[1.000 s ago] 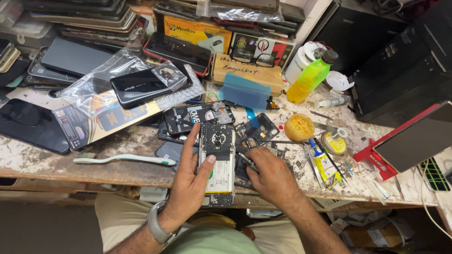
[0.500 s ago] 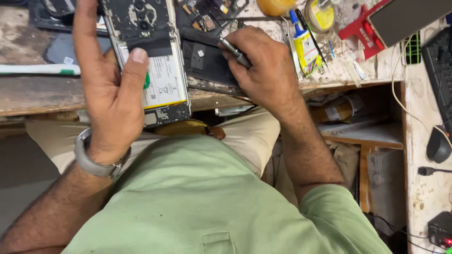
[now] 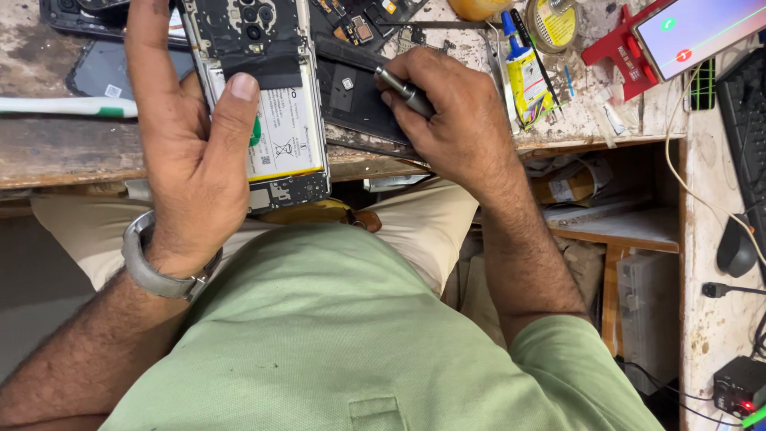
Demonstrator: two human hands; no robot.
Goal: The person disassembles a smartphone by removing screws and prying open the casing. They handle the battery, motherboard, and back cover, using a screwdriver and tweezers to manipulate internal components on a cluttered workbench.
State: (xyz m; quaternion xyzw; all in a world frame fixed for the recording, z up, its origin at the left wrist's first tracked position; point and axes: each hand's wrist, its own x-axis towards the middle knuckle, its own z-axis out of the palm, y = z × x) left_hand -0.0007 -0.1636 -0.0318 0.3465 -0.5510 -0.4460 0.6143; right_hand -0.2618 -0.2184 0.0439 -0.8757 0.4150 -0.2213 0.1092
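My left hand (image 3: 191,152) grips an opened phone (image 3: 267,112) with its back cover off, so the white battery and black camera board show; the thumb presses on the battery's upper edge. My right hand (image 3: 455,120) is closed around a slim metal screwdriver (image 3: 405,90), whose handle lies across the fingers, with the tip hidden. That hand rests on a black phone panel (image 3: 351,96) lying on the worn wooden bench (image 3: 72,152). A metal watch sits on my left wrist.
A white toothbrush (image 3: 56,106) lies at the bench's left. A glue tube (image 3: 527,76), a solder reel (image 3: 552,22) and a red stand (image 3: 618,52) holding a lit phone (image 3: 702,28) sit to the right. A keyboard (image 3: 746,120), mouse (image 3: 736,247) and cables lie far right.
The view dropped from the whole bench to my lap and hands. Both hands keep their grip on the phone and the screwdriver; the lit phone screen has come into view.
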